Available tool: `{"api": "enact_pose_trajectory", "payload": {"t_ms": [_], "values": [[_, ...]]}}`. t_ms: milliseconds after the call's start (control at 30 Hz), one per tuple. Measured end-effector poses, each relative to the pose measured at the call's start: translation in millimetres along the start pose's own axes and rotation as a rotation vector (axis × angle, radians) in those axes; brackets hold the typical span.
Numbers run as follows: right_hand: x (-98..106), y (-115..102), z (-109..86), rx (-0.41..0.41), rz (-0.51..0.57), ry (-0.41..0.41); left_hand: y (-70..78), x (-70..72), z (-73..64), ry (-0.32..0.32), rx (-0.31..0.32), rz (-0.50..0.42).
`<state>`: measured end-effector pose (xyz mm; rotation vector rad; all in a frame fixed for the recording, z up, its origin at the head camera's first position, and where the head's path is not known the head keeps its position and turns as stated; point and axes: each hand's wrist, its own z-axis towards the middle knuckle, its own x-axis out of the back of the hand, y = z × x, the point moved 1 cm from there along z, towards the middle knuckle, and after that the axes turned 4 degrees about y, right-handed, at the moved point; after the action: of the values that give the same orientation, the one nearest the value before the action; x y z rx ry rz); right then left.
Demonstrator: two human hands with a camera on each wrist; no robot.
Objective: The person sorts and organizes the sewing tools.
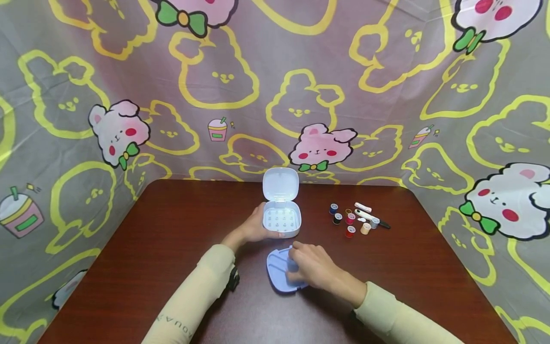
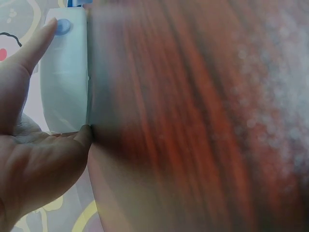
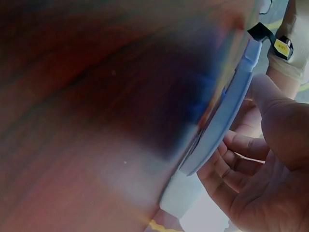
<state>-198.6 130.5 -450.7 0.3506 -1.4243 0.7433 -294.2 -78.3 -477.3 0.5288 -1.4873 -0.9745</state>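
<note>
A small white hinged box stands on the table with its lid raised; rows of small marks show on its inside floor. My left hand grips the box's left side, and in the left wrist view the thumb lies by a round blue button on the box's front. Nearer to me is a blue divided tray. My right hand holds this tray from above at its right part, fingers bent and thumb apart from them. Seen from the right wrist, the tray shows edge-on; its far side is hidden.
Right of the box lie several thread spools, among them a red spool, a black spool and a beige spool. Beside them are a white tool with a dark end and a small pale bar. A patterned curtain hangs behind the table.
</note>
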Motion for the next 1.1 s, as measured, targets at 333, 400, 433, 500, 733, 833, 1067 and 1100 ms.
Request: {"api": "enact_pose_trajectory", "payload": {"t_ms": [333, 400, 433, 500, 733, 833, 1067, 1100], "values": [[-11, 0, -3.0, -0.005, -0.011, -0.028, -1.5, -0.8, 0.5, -0.004, 0.009, -0.02], [-12, 0, -3.1, 0.002, -0.003, -0.03, -1.2, -0.2, 0.5, -0.009, 0.007, -0.018], [-12, 1, -3.1, 0.005, -0.002, -0.033, -0.7, 0.0, 0.5, -0.008, 0.002, -0.015], [-12, 1, -3.0, 0.009, 0.002, -0.036, 0.0, 0.6, 0.4, -0.01, -0.001, -0.013], [-9, 1, -2.0, 0.0, 0.04, -0.075, -1.0, -0.2, 0.8, -0.011, 0.0, -0.028], [-7, 2, -1.8, 0.003, 0.058, -0.082, -1.7, -1.0, 1.0, -0.015, 0.002, -0.029], [-1, 7, -1.3, -0.011, 0.169, -0.119, 1.2, 0.9, -0.5, -0.014, 0.008, -0.031], [0, 8, -1.4, -0.015, 0.185, -0.126, 1.6, 1.2, -0.9, -0.015, 0.012, -0.028]]}}
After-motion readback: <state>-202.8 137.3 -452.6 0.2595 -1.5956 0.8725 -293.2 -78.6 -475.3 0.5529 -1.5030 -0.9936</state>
